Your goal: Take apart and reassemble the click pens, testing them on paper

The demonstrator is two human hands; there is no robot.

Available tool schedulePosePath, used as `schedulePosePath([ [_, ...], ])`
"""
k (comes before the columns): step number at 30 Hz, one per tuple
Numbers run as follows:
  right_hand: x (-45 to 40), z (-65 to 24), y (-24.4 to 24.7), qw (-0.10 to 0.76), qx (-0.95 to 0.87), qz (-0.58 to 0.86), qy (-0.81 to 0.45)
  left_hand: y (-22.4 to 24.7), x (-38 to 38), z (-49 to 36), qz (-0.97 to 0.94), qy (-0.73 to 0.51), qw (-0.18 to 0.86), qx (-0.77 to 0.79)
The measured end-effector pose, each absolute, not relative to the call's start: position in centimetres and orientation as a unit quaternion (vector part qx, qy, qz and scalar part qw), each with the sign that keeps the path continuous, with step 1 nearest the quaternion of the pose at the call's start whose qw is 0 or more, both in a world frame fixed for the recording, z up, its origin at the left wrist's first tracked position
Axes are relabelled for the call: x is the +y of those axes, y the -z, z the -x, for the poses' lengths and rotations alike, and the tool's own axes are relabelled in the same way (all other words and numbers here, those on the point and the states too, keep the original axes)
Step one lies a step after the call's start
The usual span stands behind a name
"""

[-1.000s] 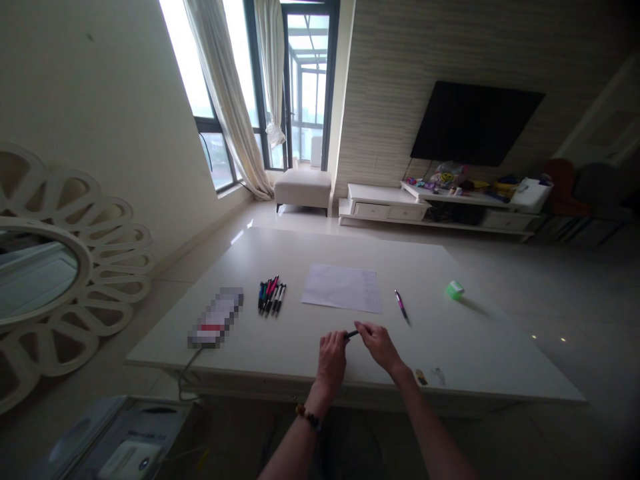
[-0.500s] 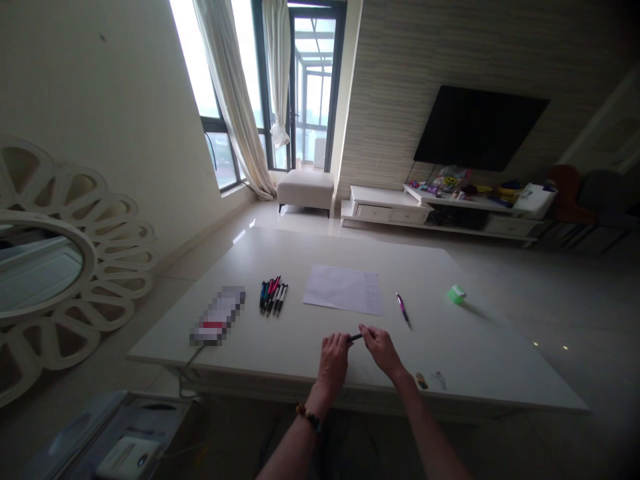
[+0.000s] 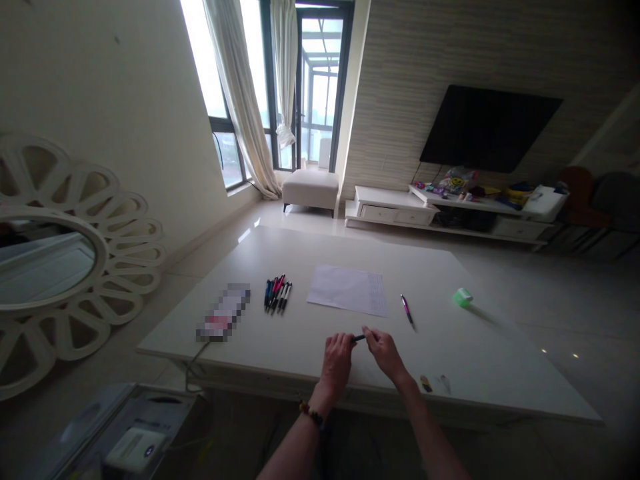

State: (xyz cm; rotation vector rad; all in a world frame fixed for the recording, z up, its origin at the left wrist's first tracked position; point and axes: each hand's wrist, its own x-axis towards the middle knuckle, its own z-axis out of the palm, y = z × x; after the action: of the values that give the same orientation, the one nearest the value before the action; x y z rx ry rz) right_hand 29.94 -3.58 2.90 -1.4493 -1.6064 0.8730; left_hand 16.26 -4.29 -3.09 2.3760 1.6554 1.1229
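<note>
Near the front edge of the white table (image 3: pixel 300 340), my left hand (image 3: pixel 337 360) and my right hand (image 3: pixel 383 350) hold a dark pen (image 3: pixel 359 339) between them. The fingers of my left hand wrap round one end, while my right fingertips pinch the other. Beyond my hands lies a white sheet of paper (image 3: pixel 345 290) with faint print along its right side. A group of several pens (image 3: pixel 277 295) sits left of the paper. One pink and black pen (image 3: pixel 407 310) lies alone to its right.
A blurred-out device (image 3: pixel 223 312) with a cable lies at the table's left. Further right is a green and white object (image 3: pixel 463 298). Two small items, one yellow and dark (image 3: pixel 425 383), one pale (image 3: pixel 445 383), lie near the front edge.
The whole view has shifted slightly, so the room and table appear a little further right. Both hands still hold the dark pen in nearly the same pose.
</note>
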Motion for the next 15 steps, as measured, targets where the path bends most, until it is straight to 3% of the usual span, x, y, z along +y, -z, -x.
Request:
schedulePosePath([
  [15,-3.51,-29.69,-2.86,0.401,-0.631,0.576,-0.331,3.11,-4.34,-16.19,-0.767,-0.367,0.023,0.526],
])
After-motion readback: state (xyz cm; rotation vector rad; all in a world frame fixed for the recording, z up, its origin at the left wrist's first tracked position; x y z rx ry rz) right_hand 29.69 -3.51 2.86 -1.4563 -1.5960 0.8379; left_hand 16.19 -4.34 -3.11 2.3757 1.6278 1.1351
